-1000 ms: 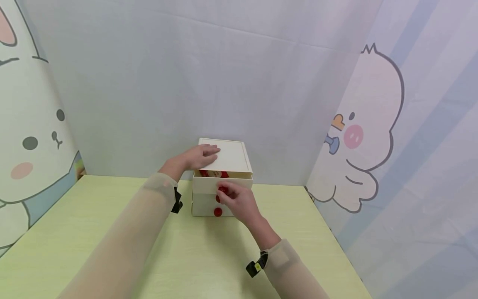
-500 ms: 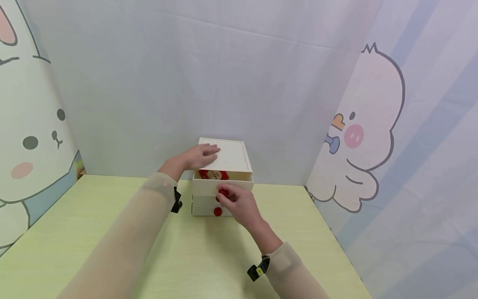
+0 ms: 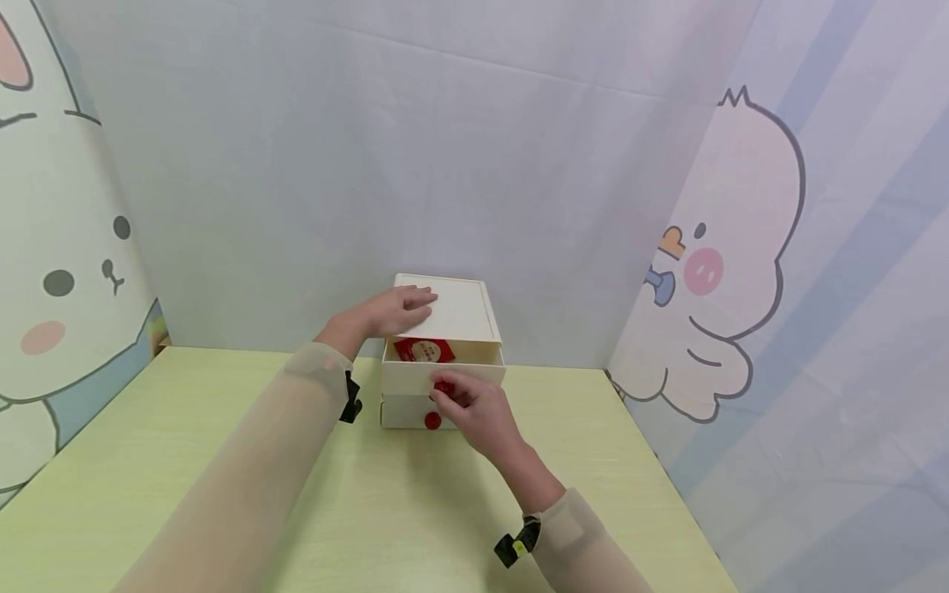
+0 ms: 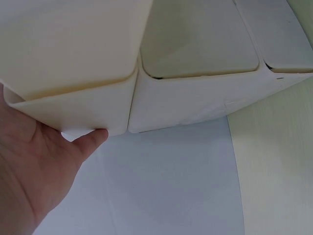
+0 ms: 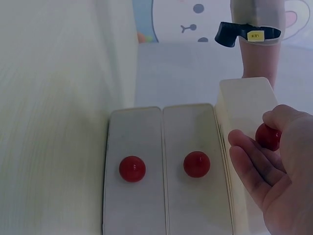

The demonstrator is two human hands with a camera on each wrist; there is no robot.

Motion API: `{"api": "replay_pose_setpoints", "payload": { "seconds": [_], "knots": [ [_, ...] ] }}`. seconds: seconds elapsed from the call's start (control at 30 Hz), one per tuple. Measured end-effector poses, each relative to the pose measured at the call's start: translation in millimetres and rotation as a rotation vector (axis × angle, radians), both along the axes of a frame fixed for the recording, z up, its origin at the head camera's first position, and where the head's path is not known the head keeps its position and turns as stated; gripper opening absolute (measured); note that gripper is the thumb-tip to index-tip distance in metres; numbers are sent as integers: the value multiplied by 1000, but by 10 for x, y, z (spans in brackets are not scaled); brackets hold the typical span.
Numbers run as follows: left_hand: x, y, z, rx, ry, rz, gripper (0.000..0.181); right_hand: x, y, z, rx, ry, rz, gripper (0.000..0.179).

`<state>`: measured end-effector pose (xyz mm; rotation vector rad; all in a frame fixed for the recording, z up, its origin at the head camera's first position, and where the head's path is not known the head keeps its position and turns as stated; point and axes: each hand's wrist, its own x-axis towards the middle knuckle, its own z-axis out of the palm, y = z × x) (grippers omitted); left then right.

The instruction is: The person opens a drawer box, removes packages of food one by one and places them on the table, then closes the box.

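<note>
A small white drawer cabinet (image 3: 461, 306) stands on the table, and its top drawer (image 3: 403, 379) is pulled partway out. Inside that drawer a red packet (image 3: 426, 351) with a pale label shows at the left. My left hand (image 3: 385, 313) lies on the cabinet's top with fingers extended; in the left wrist view its thumb is along the cabinet's side. With my right hand (image 3: 480, 408) I pinch the round red knob (image 5: 267, 137) of the top drawer between thumb and fingers. The middle drawer (image 5: 195, 196) and bottom drawer (image 5: 134, 205) are closed.
The lower drawers bear red knobs, a middle knob (image 5: 196, 164) and a bottom knob (image 5: 132, 169). A light yellow-green table (image 3: 222, 412) supports the cabinet. Behind it hangs a pale curtain (image 3: 356, 165) with cartoon animals at both sides.
My right hand has drawn the top drawer farther out toward me, and more of the red packet shows. The left hand has stayed on the cabinet's top.
</note>
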<state>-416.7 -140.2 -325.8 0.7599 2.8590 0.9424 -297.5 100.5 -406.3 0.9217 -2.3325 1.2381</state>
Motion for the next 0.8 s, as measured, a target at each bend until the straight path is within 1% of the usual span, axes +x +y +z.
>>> {"api": "replay_pose_setpoints", "payload": {
  "seconds": [0.2,0.43,0.8],
  "knots": [
    [-9,-9,-9,1,-2,-2,58,35,10,-20,7,-2,-4,22],
    [-31,-8,-8,-9,5,2,57,69,26,-35,28,6,-8,20],
    [-32,-1,-13,-9,9,0,58,155,52,-25,30,0,-15,20]
  ]
}}
